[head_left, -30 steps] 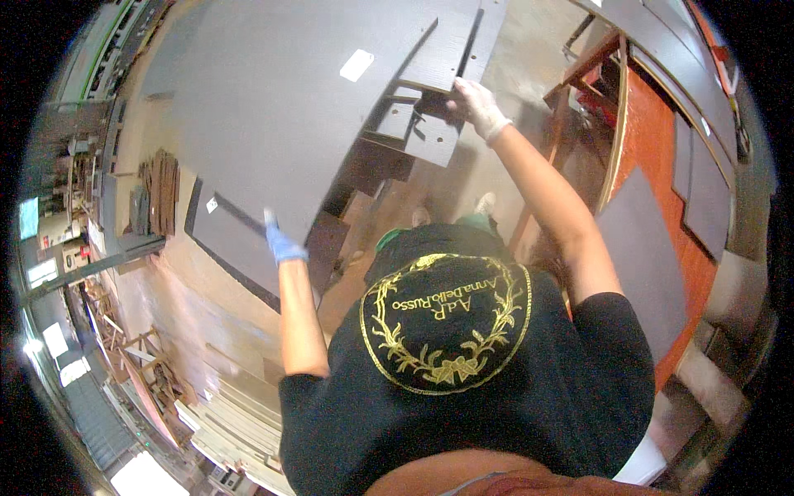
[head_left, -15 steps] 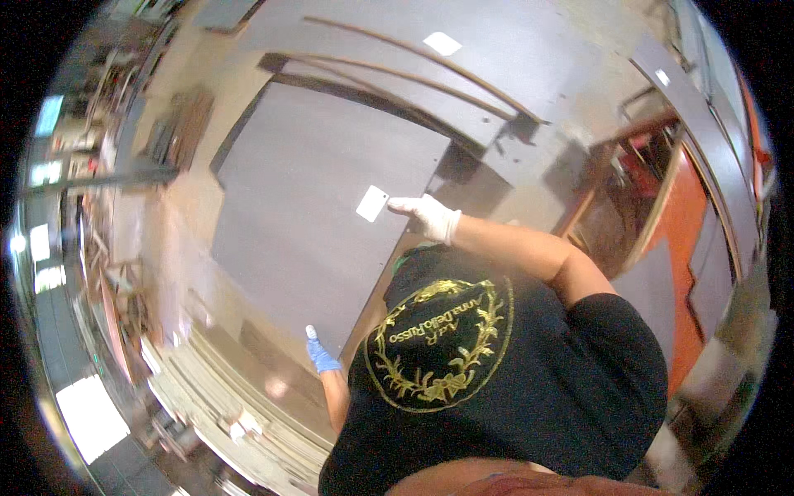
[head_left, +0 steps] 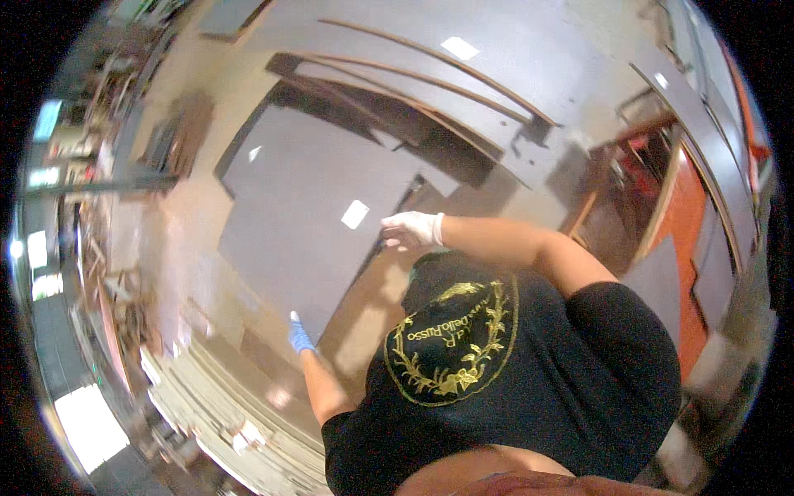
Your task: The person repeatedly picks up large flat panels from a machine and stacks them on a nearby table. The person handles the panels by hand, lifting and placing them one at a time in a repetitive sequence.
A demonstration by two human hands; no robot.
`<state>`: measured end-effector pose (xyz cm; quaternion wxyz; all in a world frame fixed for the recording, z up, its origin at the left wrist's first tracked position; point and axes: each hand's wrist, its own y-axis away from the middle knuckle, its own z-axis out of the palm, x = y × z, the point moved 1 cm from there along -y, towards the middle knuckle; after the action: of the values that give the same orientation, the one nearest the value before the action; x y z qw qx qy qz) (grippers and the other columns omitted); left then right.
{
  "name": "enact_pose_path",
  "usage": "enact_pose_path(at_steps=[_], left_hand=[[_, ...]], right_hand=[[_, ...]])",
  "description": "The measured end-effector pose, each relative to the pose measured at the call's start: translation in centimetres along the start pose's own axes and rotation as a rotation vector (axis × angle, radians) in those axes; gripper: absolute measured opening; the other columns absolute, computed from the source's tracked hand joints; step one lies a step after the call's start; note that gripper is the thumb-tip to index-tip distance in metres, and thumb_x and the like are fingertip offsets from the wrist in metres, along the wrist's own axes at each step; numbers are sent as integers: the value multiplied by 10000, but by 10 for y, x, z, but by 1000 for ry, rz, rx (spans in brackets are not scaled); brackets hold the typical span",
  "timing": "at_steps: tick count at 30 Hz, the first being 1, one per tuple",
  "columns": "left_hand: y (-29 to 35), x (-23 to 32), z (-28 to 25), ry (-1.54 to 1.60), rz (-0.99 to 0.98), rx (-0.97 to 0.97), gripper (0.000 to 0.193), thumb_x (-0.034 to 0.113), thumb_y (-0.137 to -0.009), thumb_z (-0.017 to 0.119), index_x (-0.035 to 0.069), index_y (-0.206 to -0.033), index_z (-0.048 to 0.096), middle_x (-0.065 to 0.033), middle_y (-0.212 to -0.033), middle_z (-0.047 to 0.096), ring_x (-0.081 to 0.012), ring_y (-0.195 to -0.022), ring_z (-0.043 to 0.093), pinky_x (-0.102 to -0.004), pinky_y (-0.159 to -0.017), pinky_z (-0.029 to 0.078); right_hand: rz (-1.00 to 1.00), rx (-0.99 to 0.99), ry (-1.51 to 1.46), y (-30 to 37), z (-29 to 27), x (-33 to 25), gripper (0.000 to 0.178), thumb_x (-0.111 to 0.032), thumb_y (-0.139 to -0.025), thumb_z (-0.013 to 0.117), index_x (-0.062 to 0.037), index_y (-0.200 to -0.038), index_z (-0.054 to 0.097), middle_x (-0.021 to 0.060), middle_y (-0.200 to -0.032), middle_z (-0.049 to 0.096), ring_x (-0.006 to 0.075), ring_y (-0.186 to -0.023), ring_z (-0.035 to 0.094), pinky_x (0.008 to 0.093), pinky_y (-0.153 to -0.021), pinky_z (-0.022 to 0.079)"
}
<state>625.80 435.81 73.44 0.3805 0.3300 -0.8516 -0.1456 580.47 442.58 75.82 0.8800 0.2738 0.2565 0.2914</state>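
A large flat grey panel (head_left: 285, 211) lies in front of me, with a white label (head_left: 355, 214) near its right-hand edge. My right hand (head_left: 411, 230), in a white glove, is closed on that edge beside the label. Near the panel's closest left corner is my left hand (head_left: 299, 332), in a blue glove. Its thumb rests at the panel's side and the other fingers are mostly hidden, seemingly beneath it. Toward the panel's far left, a small white patch (head_left: 255, 154) shows; what it belongs to is unclear.
Long thin brown strips (head_left: 430, 78) lie beyond the panel, near another grey sheet (head_left: 529, 50) with a white label (head_left: 460, 48). A stack of pale boards (head_left: 223, 405) stands at the lower left. On the right are an orange panel (head_left: 674, 248) and a leaning dark board (head_left: 686, 116).
The panel has shifted toward me and left, widening the dark gap before the strips. My right hand moved from the panel's top to its edge; my left hand moved slightly left. A white patch appeared.
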Motion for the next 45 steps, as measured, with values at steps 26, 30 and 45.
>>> enact_pose_path(at_steps=[26, 30, 45], left_hand=[[327, 265, 308, 257, 457, -1270, 118, 165, -828, 561, 89, -906, 514, -25, -765, 550, -113, -628, 533, -253, -514, 476], [321, 266, 295, 357, 437, -1206, 146, 131, -818, 573, 86, -945, 517, -33, -806, 563, -112, -656, 545, -262, -549, 499], [303, 349, 222, -241, 1958, -382, 518, 254, -645, 697, 122, -1109, 510, -150, -1226, 426, -344, -1146, 367, -423, -967, 301]], right_hand=[[-1011, 938, 215, 287, -68, 32, 422, -234, -802, 592, -3, -1135, 477, 95, -1034, 562, 151, -915, 538, 282, -804, 441], [-1025, 1014, 670, 256, -59, -61, 486, -262, -762, 614, -24, -1159, 468, 148, -1104, 548, 221, -1014, 534, 309, -854, 423], [-985, 1361, 1463, 204, -11, -64, 283, -362, -797, 484, -130, -665, 578, 90, -625, 583, 276, -603, 576, 391, -571, 438]])
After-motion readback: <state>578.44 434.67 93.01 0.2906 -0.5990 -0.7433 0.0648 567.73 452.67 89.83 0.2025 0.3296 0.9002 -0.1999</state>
